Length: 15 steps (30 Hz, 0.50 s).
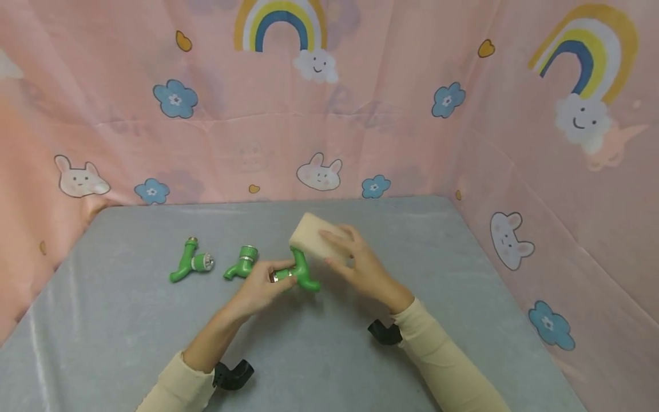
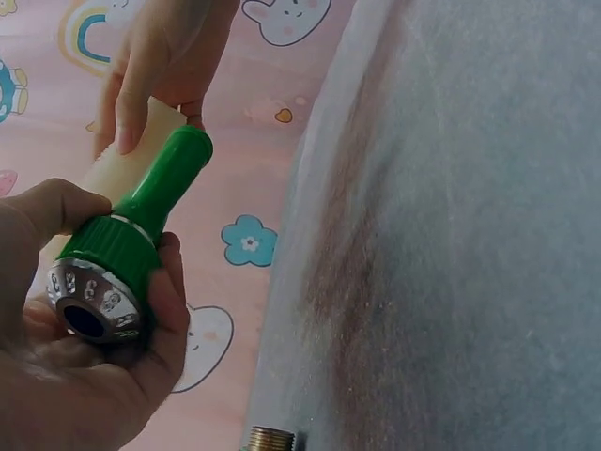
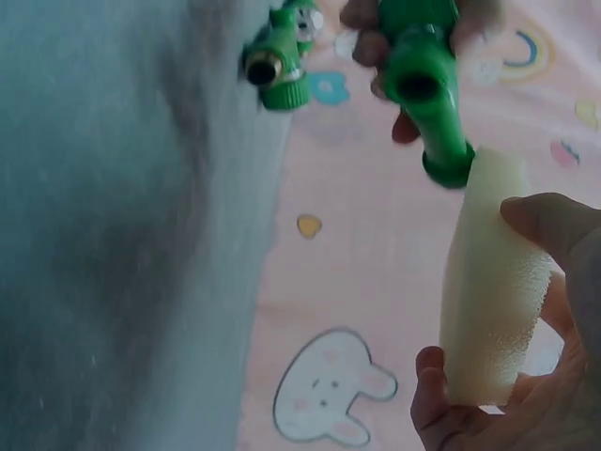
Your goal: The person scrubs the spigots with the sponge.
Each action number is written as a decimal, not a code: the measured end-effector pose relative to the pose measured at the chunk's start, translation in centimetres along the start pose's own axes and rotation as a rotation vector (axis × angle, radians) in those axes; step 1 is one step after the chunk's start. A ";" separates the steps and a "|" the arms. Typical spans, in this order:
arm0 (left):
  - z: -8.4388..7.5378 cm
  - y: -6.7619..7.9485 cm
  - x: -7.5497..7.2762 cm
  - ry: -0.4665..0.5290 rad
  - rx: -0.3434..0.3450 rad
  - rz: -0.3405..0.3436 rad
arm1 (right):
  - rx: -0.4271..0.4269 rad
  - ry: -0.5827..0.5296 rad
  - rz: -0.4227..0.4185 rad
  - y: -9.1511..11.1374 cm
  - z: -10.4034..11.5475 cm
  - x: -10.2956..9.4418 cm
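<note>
My left hand holds a green tap by its ridged knob, above the table. The silver cap of the knob faces the left wrist camera. A cream-coloured sponge block is in my right hand, gripped between thumb and fingers. One end of the tap's pipe meets the edge of the sponge in the right wrist view. Just left of my left hand lies a second green tap, its near side partly hidden by the hand. A third green tap lies farther left.
A grey cloth-covered table spreads beneath both hands. Pink patterned curtain hangs along its back and right sides. Black curved pieces, one at the left wrist and one at the right wrist, stick out by the sleeves.
</note>
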<state>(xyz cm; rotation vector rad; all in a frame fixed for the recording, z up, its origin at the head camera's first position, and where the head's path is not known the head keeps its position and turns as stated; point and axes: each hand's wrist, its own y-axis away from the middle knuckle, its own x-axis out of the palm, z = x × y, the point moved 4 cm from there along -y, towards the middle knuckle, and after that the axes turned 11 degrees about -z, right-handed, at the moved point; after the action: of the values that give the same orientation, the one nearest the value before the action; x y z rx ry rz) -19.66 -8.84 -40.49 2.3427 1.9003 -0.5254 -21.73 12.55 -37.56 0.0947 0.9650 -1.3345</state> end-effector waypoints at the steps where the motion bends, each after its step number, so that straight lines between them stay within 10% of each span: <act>1: 0.0 0.0 -0.1 -0.003 -0.003 -0.010 | 0.020 0.003 -0.004 -0.1 -0.3 -0.2; 8: 0.2 -0.1 -0.4 -0.023 -0.020 -0.039 | 0.034 0.022 -0.070 -0.4 -0.9 -1.4; 15: 0.5 -0.3 -0.1 -0.092 0.013 -0.041 | -0.158 0.001 -0.086 0.1 1.7 0.0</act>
<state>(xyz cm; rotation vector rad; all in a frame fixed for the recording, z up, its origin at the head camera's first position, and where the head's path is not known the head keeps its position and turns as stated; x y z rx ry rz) -20.10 -9.03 -40.88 2.2496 1.9129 -0.6392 -20.74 11.65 -36.54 -0.0676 1.0815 -1.3321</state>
